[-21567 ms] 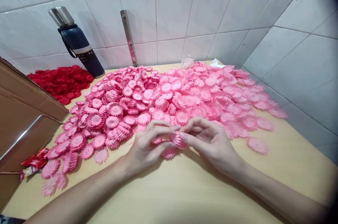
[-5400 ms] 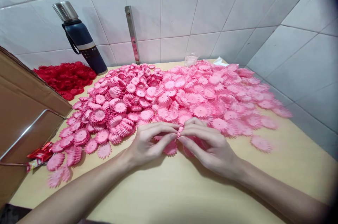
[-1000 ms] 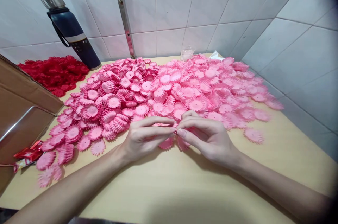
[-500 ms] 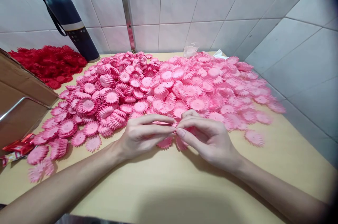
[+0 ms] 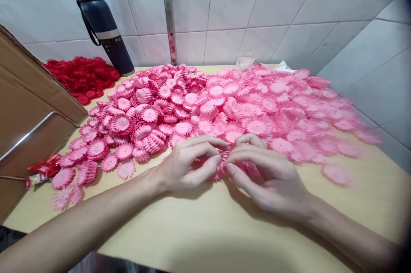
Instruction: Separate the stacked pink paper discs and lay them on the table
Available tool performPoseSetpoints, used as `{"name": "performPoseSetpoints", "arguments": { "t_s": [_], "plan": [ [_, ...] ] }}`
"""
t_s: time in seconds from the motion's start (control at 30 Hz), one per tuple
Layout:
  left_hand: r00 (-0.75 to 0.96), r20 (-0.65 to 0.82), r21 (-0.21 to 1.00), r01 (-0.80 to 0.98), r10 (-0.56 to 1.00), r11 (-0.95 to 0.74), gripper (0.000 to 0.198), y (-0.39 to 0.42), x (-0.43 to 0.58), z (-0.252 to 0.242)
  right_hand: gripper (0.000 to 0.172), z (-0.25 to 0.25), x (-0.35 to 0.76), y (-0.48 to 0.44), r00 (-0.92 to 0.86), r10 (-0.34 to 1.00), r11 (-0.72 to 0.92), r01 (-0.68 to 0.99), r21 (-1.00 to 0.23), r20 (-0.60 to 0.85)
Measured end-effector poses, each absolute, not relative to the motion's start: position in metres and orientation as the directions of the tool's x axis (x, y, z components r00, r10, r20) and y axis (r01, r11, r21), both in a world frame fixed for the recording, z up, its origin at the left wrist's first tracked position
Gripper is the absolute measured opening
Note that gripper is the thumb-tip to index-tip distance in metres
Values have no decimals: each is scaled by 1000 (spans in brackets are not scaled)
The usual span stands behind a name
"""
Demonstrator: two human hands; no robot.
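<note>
Between my two hands, just in front of the pile, is a small pink scalloped flower piece [image 5: 221,171], mostly covered by the fingers. My left hand [image 5: 192,161] is closed, thumb and fingertips pinching its left side. From the right, my right hand [image 5: 269,174] closes thumb and forefinger on the same piece, its other fingers curled behind. Right behind the hands spreads a heap of pink round flower pieces [image 5: 149,114] with fringed edges. Those on the left are darker and cupped in stacks; those on the right look paler and flatter.
A dark blue flask [image 5: 107,28] stands at the back left beside a heap of red flower pieces [image 5: 81,78]. A cardboard box [image 5: 35,97] rises at the left, with red wrappers [image 5: 45,168] at its foot. A clear cup [image 5: 245,62] stands near the tiled wall [image 5: 224,3].
The view has shifted, so the things appear further right. My left thumb has come up to pinch against the fingers, and more of the flower piece shows between the hands.
</note>
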State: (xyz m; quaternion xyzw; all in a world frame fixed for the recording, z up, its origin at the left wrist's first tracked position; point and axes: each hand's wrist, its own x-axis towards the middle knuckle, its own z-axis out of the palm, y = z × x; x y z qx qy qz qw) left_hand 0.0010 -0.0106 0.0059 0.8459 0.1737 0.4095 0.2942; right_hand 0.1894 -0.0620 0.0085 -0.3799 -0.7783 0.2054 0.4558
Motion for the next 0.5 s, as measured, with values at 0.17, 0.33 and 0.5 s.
{"name": "performPoseSetpoints", "arguments": {
  "t_s": [0.17, 0.33, 0.5],
  "plan": [
    [458, 617, 662, 138, 640, -737, 12, -9, 4, 7, 17, 10, 199, -54, -179, 733, 631, 539, -558, 656],
    [291, 602, 731, 172, 743, -660, 13, -7, 4, 3, 15, 0, 213, -44, -58, 777, 506, 649, -568, 626],
    [134, 411, 911, -85, 902, -403, 20, 2, 2, -4, 10, -3, 235, -34, 224, 750, 340, 676, -653, 623]
  ]
}}
